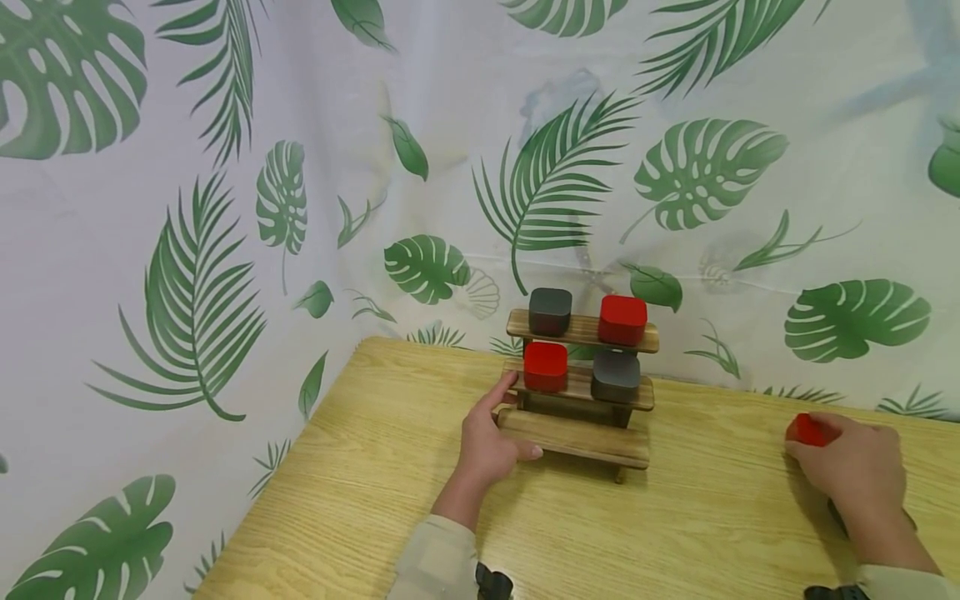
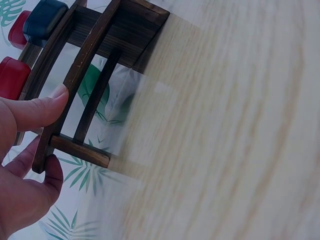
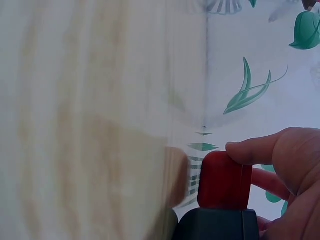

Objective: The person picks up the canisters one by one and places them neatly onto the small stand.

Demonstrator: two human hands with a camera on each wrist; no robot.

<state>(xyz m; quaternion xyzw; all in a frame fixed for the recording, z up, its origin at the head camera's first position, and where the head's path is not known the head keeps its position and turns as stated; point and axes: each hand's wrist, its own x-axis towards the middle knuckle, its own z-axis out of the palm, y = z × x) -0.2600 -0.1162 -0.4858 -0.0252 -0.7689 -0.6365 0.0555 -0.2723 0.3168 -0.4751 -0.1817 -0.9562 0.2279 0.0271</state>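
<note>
A three-tier wooden display stand point(image 1: 573, 433) stands on the table near the back wall. My left hand point(image 1: 487, 442) grips its left end; in the left wrist view the thumb lies on a step point(image 2: 92, 47) and fingers curl round its end. On the top step sit a dark grey rounded box point(image 1: 550, 312) and a red one point(image 1: 623, 321). The middle step carries another red box point(image 1: 546, 367) and a dark grey box point(image 1: 617, 375). Off to the right, my right hand point(image 1: 858, 462) pinches a red box point(image 3: 225, 180) between thumb and fingers. The front step is bare.
A dark box point(image 3: 217, 225) appears below the held red box in the right wrist view; in the head view the right wrist mostly hides it. Leaf-printed cloth point(image 1: 450, 167) hangs behind and left of the wooden table point(image 1: 360, 500).
</note>
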